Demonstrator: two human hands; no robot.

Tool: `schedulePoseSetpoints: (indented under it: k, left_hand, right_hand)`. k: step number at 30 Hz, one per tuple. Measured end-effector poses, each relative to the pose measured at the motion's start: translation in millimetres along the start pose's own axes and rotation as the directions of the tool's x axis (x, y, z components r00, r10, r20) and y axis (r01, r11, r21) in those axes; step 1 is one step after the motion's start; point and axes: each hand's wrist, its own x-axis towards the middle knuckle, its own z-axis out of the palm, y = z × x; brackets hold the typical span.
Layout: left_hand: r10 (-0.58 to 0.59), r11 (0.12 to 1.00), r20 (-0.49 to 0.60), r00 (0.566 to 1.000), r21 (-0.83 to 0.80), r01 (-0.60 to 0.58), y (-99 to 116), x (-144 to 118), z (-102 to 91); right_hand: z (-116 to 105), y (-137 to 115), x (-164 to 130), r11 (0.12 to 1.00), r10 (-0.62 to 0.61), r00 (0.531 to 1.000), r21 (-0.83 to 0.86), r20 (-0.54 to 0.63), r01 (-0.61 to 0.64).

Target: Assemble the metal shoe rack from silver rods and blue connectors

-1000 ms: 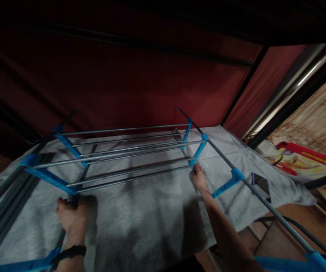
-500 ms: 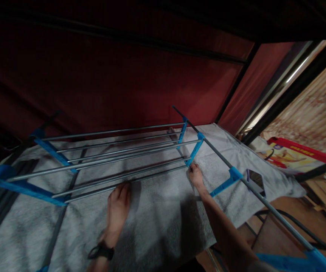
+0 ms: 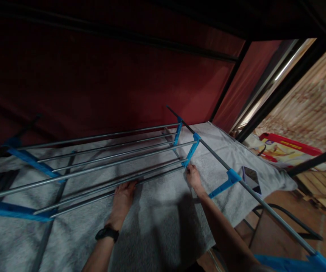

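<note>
The grey towel [image 3: 157, 223] lies flat over the rails of the drying rack [image 3: 109, 158], and the rack is what carries it. Its near edge hangs down a little over the near side of the rack, close to the person. The long axis of the towel runs left to right, along the rails, and its short side points away from the person toward the red wall [image 3: 109, 83].

The left hand [image 3: 123, 198] rests on the towel around the middle of the rack, palm down. Its fingers are together and nearly straight, and the fingertips touch the nearest metal rail [image 3: 95, 190]; it presses flat and clamps nothing. A black wristband [image 3: 107, 233] sits on this wrist. The flat hand seems to hold the cloth smooth against the rack.

The right hand [image 3: 193, 177] is a little farther, near the right end of the rails. Its fingers are curled at the foot of a blue plastic bracket [image 3: 191, 152], and it looks closed on the cloth or the bracket there, but which one it grips cannot be told.

Toward the right edge of the towel, past the sloping grey pole [image 3: 250, 190], a dark phone [image 3: 251, 178] lies flat on the cloth. Beyond the far right corner, a red and yellow box [image 3: 287, 153] lies low beside the brick wall [image 3: 316, 109].
</note>
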Motion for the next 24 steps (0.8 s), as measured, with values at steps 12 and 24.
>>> schedulePoseSetpoints:
  k: [12,24]
  left_hand:
    - [0.022,0.996,-0.049,0.999,-0.085,-0.026,-7,4,3.6]
    - [0.033,0.997,-0.049,0.998,-0.065,-0.036,-13,2,7.4]
  right_hand:
    - [-2,-4,-3,1.000,0.028,0.999,0.002,0.027,-0.028]
    - [0,1,-6,1.000,0.005,1.000,-0.024,0.029,-0.004]
